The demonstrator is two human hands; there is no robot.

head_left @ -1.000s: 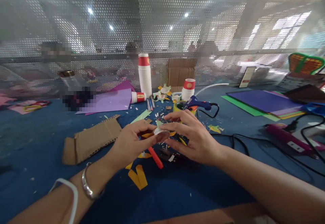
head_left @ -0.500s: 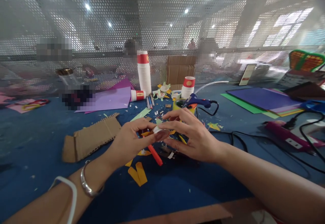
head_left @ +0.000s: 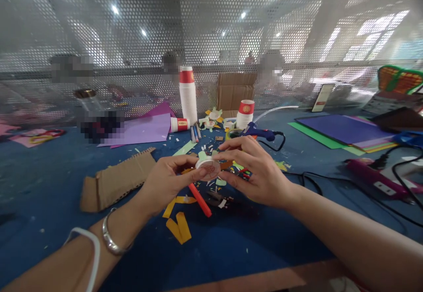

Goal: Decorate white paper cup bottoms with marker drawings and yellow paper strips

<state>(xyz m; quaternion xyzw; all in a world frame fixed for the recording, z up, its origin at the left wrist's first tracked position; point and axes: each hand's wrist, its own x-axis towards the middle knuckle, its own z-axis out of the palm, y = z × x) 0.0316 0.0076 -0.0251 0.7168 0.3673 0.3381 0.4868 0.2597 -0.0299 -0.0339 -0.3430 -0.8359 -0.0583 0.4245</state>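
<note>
A small round white disc with line markings on its face and pale green paper pieces at its edge is pinched between the thumb and fingers of my left hand. My right hand is at the disc's right side, its fingers bent around that edge and the thumb below; a green piece lies by the thumb tip. Under the hands, a red-orange stick and yellow-orange paper strips rest on the blue table.
Brown cardboard lies left. Behind are a tall stack of paper cups, a shorter stack and a blue glue gun. Coloured sheets and a purple power strip with black cables are at right.
The disc has turned so its marked face and green pieces show more. The fingers of my right hand have shifted slightly right and opened a little around it.
</note>
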